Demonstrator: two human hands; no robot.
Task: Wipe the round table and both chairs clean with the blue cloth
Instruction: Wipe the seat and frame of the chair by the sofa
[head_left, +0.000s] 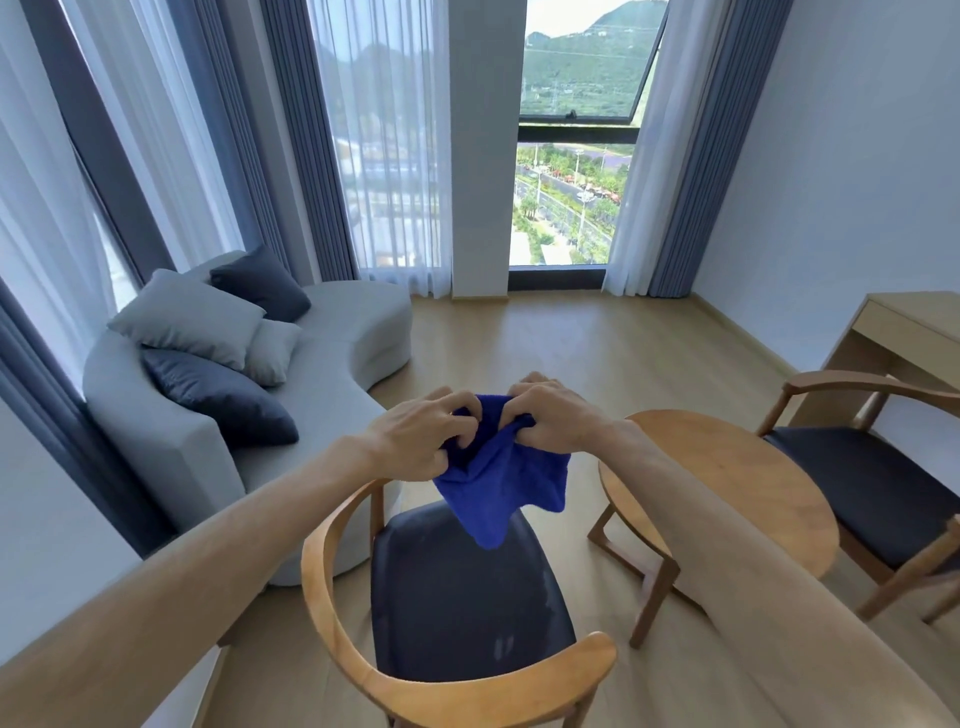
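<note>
Blue cloth (498, 480), plush terry, hangs crumpled at frame centre, pinched by left hand (415, 434) and right hand (558, 415) above the near chair (457, 597) with curved wooden back and dark padded seat; smooth round wooden table (727, 493) sits right.

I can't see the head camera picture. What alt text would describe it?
Two bare hands, left hand and right hand, bunch a blue cloth in the air above a dark-seated wooden chair. A round wooden table and second chair stand to the right.
</note>
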